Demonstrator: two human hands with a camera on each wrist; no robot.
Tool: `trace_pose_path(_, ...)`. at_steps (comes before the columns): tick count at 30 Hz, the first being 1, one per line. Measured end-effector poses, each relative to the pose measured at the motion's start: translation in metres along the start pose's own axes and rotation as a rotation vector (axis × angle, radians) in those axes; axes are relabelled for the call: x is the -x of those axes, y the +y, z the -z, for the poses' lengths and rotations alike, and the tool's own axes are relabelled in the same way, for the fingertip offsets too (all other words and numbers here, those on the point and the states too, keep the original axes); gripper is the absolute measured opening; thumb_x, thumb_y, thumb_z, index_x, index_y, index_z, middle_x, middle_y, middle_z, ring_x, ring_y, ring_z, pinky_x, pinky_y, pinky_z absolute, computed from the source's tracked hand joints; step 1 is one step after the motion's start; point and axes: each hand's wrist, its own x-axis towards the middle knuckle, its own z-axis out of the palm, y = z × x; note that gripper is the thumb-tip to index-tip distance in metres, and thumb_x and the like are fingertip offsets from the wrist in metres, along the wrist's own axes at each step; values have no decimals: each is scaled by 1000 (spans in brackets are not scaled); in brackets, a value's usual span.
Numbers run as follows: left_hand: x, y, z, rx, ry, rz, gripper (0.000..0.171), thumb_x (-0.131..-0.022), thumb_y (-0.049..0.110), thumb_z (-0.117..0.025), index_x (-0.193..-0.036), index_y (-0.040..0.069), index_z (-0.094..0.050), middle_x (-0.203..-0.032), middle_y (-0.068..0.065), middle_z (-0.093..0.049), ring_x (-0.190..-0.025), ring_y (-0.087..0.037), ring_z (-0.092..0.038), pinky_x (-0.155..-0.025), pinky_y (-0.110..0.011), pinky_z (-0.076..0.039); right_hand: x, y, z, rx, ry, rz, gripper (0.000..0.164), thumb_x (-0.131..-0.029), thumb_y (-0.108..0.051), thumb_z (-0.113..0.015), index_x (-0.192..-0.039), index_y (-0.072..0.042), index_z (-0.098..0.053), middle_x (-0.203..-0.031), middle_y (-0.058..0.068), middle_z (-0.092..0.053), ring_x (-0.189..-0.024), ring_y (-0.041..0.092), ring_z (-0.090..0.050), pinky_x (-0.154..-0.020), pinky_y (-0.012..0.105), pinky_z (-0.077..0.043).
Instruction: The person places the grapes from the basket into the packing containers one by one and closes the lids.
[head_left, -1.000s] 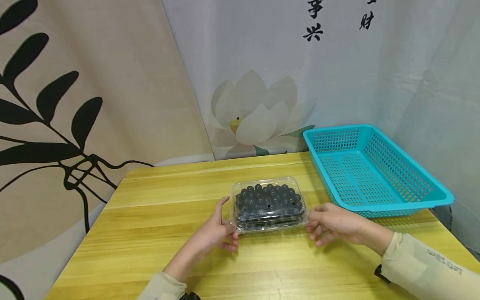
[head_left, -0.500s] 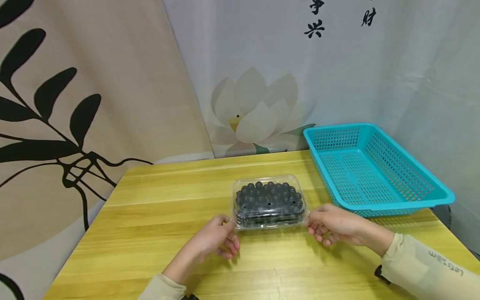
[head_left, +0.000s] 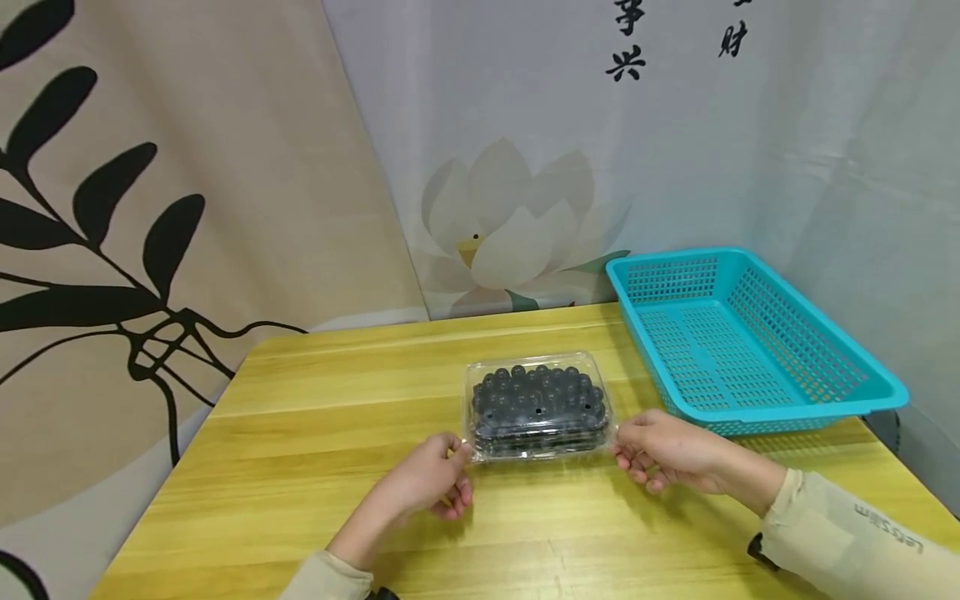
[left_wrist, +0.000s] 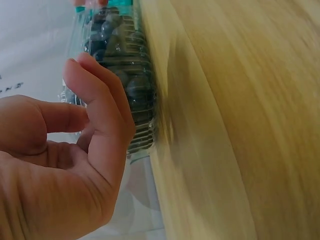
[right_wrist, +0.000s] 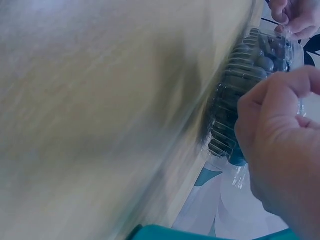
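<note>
A clear plastic clamshell box point(head_left: 542, 446) stands on the wooden table, its lid down over a heap of dark round fruit point(head_left: 536, 400). At the box's near left corner my left hand point(head_left: 429, 475) pinches the rim between thumb and forefinger, the other fingers curled below. My right hand point(head_left: 667, 450) pinches the near right corner in the same manner. In the left wrist view, the ribbed side of the box point(left_wrist: 140, 100) shows behind my bent fingers. The right wrist view has the box point(right_wrist: 225, 110) partly hidden by my right hand point(right_wrist: 280, 130).
A turquoise perforated basket point(head_left: 705, 358) stands at the table's right rear, close behind my right hand. The yellow wooden table point(head_left: 322, 433) ends at a printed cloth backdrop point(head_left: 345, 167). Its right edge runs past the basket and my right sleeve point(head_left: 847, 525).
My left thumb and forefinger, raised apart one second ago, have come down onto the box's left corner. The right hand keeps its pinch, and the box stays in place.
</note>
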Motion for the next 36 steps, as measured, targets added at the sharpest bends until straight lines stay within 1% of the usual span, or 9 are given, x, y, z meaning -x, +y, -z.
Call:
trace_pose_path(6, -3, 2, -2, -5, -7, -12, 31, -116, 25, -43, -119, -5, -49, -69, -6, -62, -53, -14, -56, -49, -23, -52, 1, 0, 3, 8, 14, 6, 27, -108, -18, -44, -108, 3, -61, -84, 2, -60, -64, 10, -48, -53, 19, -44)
trace_pose_path(13, -11, 2, -1, 0, -8, 1, 32, -116, 26, -41, -117, -5, -48, -68, -6, -62, -51, -14, -54, -47, -23, -51, -1, 3, 2, 13, 37, 32, 25, -107, -16, -43, -101, 1, -60, -81, 2, -59, -60, 9, -46, -51, 18, -43)
trace_pose_path(18, -27, 3, 4, -33, 1, 8, 34, -117, 28, -36, -121, -4, -47, -68, -6, -62, -51, -14, -54, -47, -22, -48, -12, 2, -2, -7, 130, 44, 26, -108, -14, -38, -111, 5, -57, -80, 3, -60, -57, 8, -47, -48, 18, -43)
trace_pose_path(21, -38, 6, 11, -46, 15, 15, 37, -118, 30, -34, -125, -4, -46, -69, -5, -62, -52, -14, -53, -47, -22, -45, -23, -2, -6, -19, 194, 44, 28, -108, -13, -38, -117, 7, -55, -77, 2, -60, -55, 7, -47, -47, 18, -43)
trace_pose_path(24, -45, 8, 19, -41, 33, 32, 37, -118, 31, -33, -129, -3, -45, -69, -5, -61, -52, -14, -53, -47, -23, -43, -34, -7, -8, -30, 225, 57, 30, -108, -13, -38, -122, 9, -54, -76, 1, -60, -54, 7, -48, -46, 19, -43)
trace_pose_path(27, -46, 8, 25, -39, 29, 50, 37, -118, 30, -33, -132, -3, -44, -70, -6, -62, -53, -15, -53, -48, -23, -43, -42, -10, -11, -42, 239, 61, 31, -109, -12, -36, -125, 9, -52, -76, 1, -59, -55, 8, -48, -47, 20, -44)
trace_pose_path(31, -42, 6, 28, -56, 10, 50, 36, -118, 30, -35, -130, -2, -46, -70, -5, -62, -53, -15, -54, -49, -23, -44, -42, -12, -13, -22, 260, 26, 32, -111, -13, -36, -126, 9, -53, -76, 3, -59, -55, 10, -49, -47, 21, -45)
trace_pose_path(34, -37, 6, 32, -70, 3, 32, 34, -117, 28, -37, -128, -2, -49, -68, -5, -61, -52, -14, -54, -49, -22, -42, -37, -13, -16, 28, 264, 0, 34, -113, -15, -35, -130, 9, -53, -78, 5, -59, -55, 12, -51, -48, 23, -48)
trace_pose_path(36, -34, 8, 37, -86, 1, 23, 35, -117, 29, -40, -127, -2, -52, -67, -5, -61, -52, -13, -54, -49, -22, -42, -34, -15, -18, 112, 272, 8, 40, -114, -17, -35, -138, 11, -50, -80, 7, -61, -55, 15, -54, -49, 28, -53)
